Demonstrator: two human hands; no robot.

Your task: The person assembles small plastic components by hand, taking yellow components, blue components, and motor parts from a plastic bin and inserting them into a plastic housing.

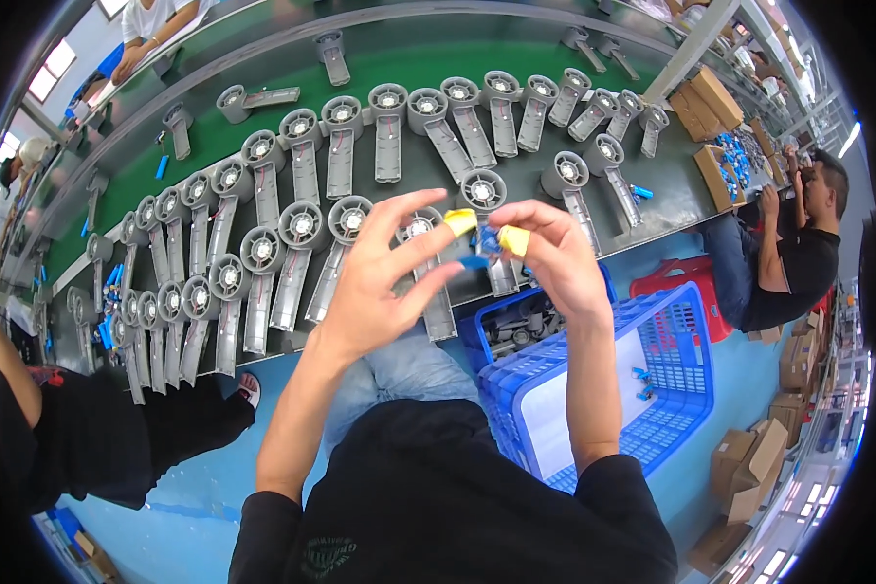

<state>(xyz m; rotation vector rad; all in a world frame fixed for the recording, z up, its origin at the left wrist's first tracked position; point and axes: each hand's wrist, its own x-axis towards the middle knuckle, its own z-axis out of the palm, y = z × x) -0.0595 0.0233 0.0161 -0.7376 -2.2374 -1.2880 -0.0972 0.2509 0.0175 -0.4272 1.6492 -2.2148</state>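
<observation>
My left hand [384, 277] and my right hand [560, 261] meet in front of me, above the near edge of the bench. Between their fingertips is a small blue part [488, 239], its exact kind too small to make out. Yellow wrapping covers a fingertip on each hand. A blue patch shows at the tip of my left thumb; whether it is a wrap or part of the piece I cannot tell. Just beyond stands a grey fan housing [483, 187] with a round fan end and an open handle, partly hidden by my hands.
Rows of similar grey fan housings [302, 131] cover the dark bench, with a green belt [399, 49] behind. Blue crates [686, 380] stand low at my right, near a red stool [672, 282]. Cartons [720, 190] sit at the bench's right end. A person [798, 243] sits at right; another is at left.
</observation>
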